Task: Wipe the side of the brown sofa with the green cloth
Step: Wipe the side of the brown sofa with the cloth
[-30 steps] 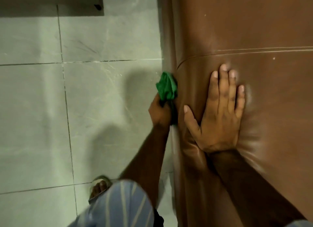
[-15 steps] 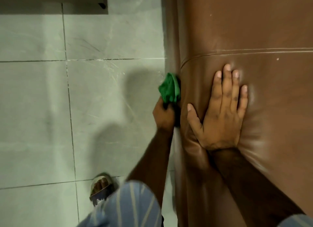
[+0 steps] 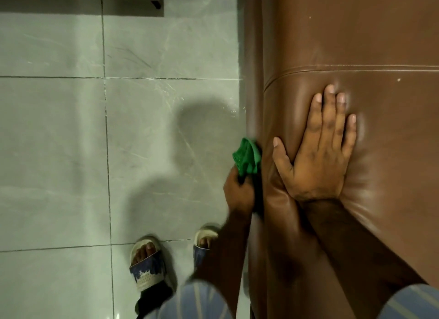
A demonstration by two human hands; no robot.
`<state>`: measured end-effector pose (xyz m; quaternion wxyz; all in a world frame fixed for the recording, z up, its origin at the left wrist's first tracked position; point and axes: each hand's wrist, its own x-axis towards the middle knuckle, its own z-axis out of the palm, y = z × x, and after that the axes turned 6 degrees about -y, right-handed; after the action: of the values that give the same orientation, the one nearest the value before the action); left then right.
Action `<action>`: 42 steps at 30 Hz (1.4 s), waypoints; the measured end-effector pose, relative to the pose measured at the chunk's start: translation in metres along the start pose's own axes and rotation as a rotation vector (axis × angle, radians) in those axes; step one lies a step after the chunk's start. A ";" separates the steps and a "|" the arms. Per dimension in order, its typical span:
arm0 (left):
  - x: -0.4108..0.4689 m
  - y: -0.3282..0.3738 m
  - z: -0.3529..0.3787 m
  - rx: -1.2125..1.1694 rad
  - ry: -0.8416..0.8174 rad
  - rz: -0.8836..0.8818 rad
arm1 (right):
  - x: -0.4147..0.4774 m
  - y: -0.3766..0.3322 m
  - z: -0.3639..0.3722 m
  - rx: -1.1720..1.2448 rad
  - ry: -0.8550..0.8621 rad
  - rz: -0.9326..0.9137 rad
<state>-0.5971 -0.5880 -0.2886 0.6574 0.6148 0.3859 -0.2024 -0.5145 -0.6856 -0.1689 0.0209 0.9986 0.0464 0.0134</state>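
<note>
The brown leather sofa (image 3: 356, 45) fills the right half of the head view, its side face dropping to the floor at centre. A bunched green cloth (image 3: 247, 158) is pressed against that side face. My left hand (image 3: 237, 192) is shut on the cloth from below, knuckles toward the floor. On top of the sofa arm, my right hand (image 3: 318, 152) lies flat with fingers spread, holding nothing and pressing a dent into the leather. Part of the cloth is hidden between my left hand and the sofa.
Grey floor tiles (image 3: 71, 152) lie to the left of the sofa. My two feet in sandals (image 3: 147, 261) stand on the tiles near the bottom. A dark furniture base with a small foot (image 3: 155, 4) sits at the top left.
My left hand with the green cloth has slid down the sofa's side, toward me. My right hand stays flat on the arm. Both feet have come into view.
</note>
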 end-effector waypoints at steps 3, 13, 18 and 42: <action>-0.059 -0.048 -0.020 0.079 -0.088 -0.079 | 0.000 0.000 0.000 0.001 0.011 0.002; 0.050 0.023 0.017 0.125 0.043 -0.068 | 0.000 0.000 0.002 0.006 0.026 0.009; -0.037 -0.033 -0.007 0.153 -0.016 0.207 | -0.001 -0.001 0.001 0.010 -0.005 0.009; 0.144 0.093 0.012 0.388 -0.067 -0.035 | -0.001 -0.001 0.002 -0.041 -0.022 0.019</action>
<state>-0.4359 -0.5549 -0.3378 0.5356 0.7160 0.3281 -0.3046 -0.5153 -0.6846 -0.1712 0.0418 0.9985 0.0362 0.0036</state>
